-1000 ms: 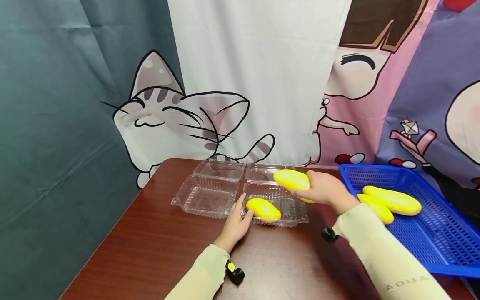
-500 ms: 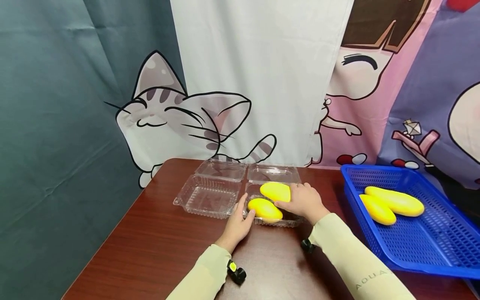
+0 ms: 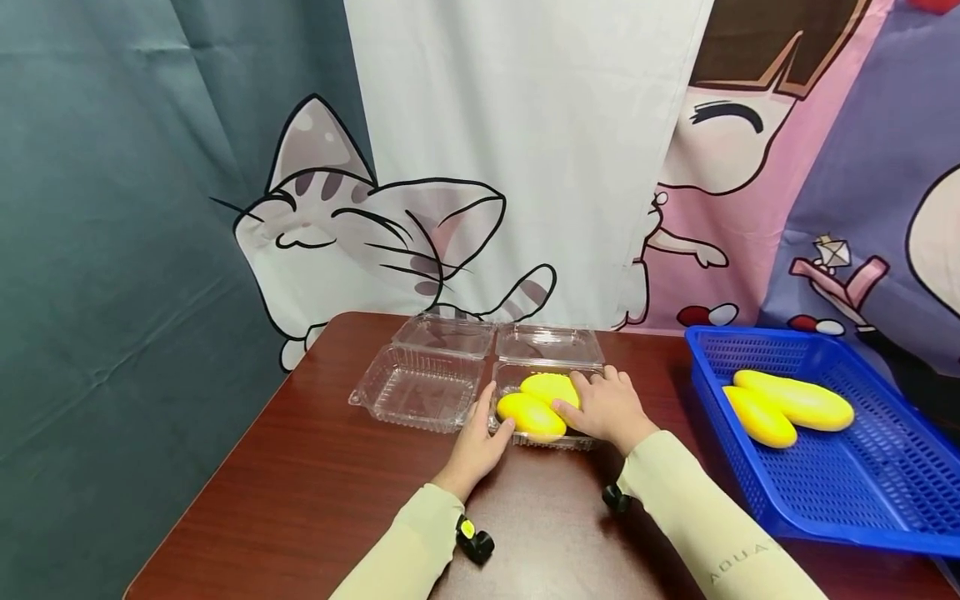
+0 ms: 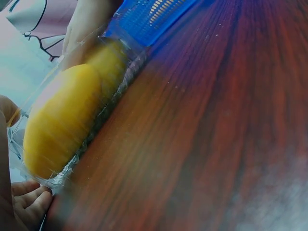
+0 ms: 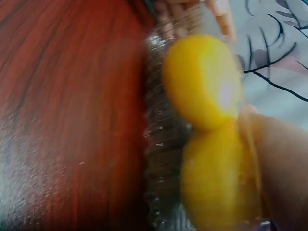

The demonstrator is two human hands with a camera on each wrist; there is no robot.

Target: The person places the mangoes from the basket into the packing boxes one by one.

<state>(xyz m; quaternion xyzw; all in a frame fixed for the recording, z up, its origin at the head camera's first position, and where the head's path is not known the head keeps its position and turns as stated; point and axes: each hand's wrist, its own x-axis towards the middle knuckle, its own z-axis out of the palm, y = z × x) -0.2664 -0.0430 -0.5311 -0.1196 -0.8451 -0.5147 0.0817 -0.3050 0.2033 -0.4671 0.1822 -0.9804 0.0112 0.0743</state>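
Observation:
My left hand (image 3: 474, 450) grips the left wall of a clear plastic clamshell box (image 3: 573, 442), thumb on one side of the wall and fingers on the other. Inside the box a yellow mango (image 3: 531, 415) lies at the front left. Right behind it, a second mango (image 3: 550, 387) sits low in the box, held by my right hand (image 3: 613, 410), which covers its right end. In the right wrist view the two mangoes overlap, and the box's ribbed wall (image 5: 156, 144) runs along them.
To the left stands another open clear clamshell (image 3: 420, 387) with its lid tipped back. At the right, a blue plastic basket (image 3: 862, 492) holds two more mangoes (image 3: 806, 404). A printed curtain (image 3: 585, 167) hangs behind the brown table (image 3: 300, 500).
My right hand has brought its mango leftward and down, from above the box's right side into the box behind the first mango. My left hand has kept its place on the box wall.

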